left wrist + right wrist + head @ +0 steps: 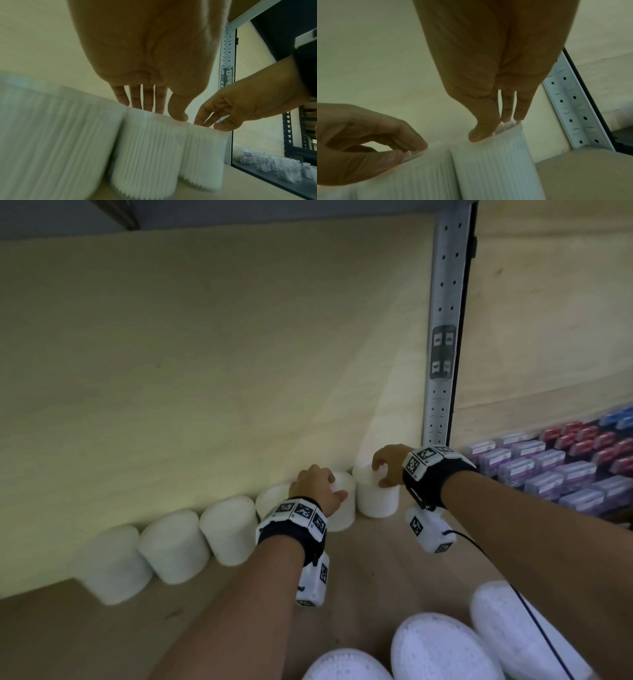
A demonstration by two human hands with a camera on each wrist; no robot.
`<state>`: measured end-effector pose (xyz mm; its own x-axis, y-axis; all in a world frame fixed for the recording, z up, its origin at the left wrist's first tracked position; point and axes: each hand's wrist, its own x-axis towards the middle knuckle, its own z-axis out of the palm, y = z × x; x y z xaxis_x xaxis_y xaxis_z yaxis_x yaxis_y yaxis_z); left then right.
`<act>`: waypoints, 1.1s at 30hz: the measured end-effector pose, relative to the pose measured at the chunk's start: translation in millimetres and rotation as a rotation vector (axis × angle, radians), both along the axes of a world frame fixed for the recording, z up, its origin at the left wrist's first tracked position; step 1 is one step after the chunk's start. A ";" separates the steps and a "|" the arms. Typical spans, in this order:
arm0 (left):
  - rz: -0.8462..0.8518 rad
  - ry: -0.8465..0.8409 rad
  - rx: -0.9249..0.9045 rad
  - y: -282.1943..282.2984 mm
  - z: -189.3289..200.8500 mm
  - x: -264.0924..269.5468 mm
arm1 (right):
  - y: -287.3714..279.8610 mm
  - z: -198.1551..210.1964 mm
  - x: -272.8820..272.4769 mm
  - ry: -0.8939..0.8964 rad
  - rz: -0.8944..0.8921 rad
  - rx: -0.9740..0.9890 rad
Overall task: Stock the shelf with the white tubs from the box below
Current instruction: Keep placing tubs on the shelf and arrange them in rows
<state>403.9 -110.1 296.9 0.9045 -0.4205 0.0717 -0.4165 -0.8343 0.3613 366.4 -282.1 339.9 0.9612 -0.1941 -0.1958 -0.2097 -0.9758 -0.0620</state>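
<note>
A row of six white ribbed cylindrical tubs stands upright on the pale wooden shelf (383, 563), each against the cream back panel (205, 354) and touching or nearly touching its neighbour.

The right hand (388, 463) grips the top rim of the rightmost white tub (376, 498), thumb on the near edge and fingers (519, 108) curled over the far edge. This tub stands near the perforated grey metal upright (445, 320).

The left hand (317, 486) grips the top rim of the second white tub (342, 508) in the same manner, thumb in front and fingers (135, 97) behind. Both tubs rest on the shelf board and sit just beside each other.

Four further white tubs (171, 546) continue the row to the left. Three more white tubs (442, 648) lie lower in the head view, tops facing up; their container is not visible.

Beyond the upright, purple, red and blue packaged boxes (555, 467) sit in rows in the adjoining bay.
</note>
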 end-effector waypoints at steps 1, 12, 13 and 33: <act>-0.002 -0.003 0.002 -0.1 -0.4 -0.4 | 0.1 0.8 -0.3 0.011 0.003 0.008; -0.012 0.003 -0.012 0.9 -2.6 1.8 | 5.6 -1.6 7.5 -0.137 -0.071 0.051; -0.012 0.002 -0.014 0.8 -2.6 1.9 | 5.1 -3.0 8.0 -0.120 -0.079 0.036; -0.004 0.013 -0.056 1.6 -3.4 0.3 | 2.1 -5.1 2.2 -0.009 0.005 0.068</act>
<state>404.2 -108.5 293.5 0.9037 -0.4201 0.0833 -0.4150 -0.8110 0.4124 368.6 -280.0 334.8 0.9640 -0.1758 -0.1994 -0.2039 -0.9703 -0.1303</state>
